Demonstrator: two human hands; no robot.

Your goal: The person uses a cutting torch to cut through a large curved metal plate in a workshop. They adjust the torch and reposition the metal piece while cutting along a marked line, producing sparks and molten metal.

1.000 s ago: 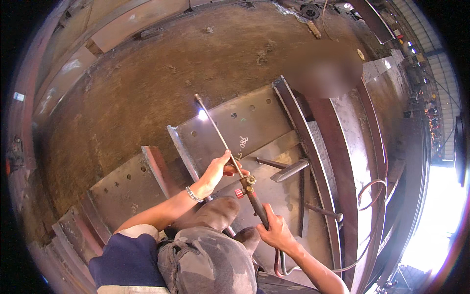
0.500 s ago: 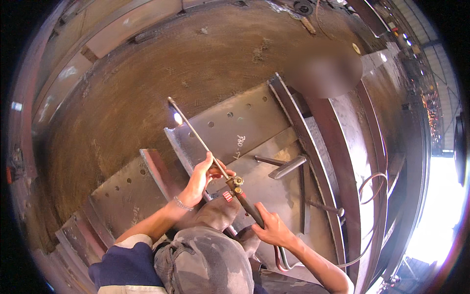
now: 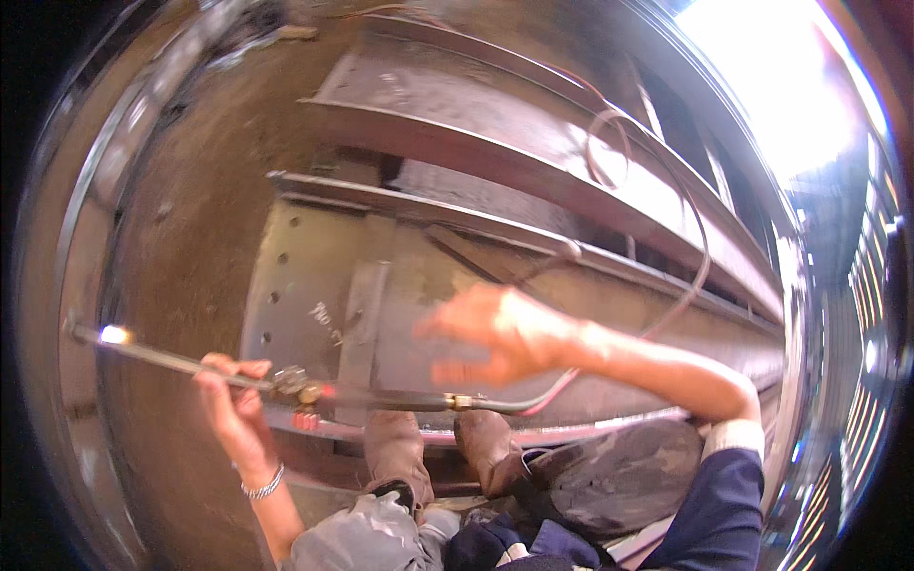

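Observation:
My left hand [image 3: 238, 404] is closed around the thin metal tube of a gas cutting torch [image 3: 164, 359], just ahead of its brass valves. The torch lies almost level, its far end pointing left, with a bright glow [image 3: 115, 335] near the tip. Hoses leave the rear of its dark handle and run off to the right. My right hand [image 3: 495, 333], smeared by motion, is off the handle and hovers above it over the steel beam. Its fingers are stretched out and apart, with nothing seen in them.
A steel beam [image 3: 309, 252] with a row of holes lies before me, its raised flange running across. More reddish beams [image 3: 457, 143] lie beyond, with the hose [image 3: 700, 228] looped over them. A dark metal bar [image 3: 466, 255] rests on the beam. My boots [image 3: 395, 447] are close below the torch.
My right hand has let go of the torch handle and lifted away. The view has swung to the right, and the torch now lies flatter, still in my left hand.

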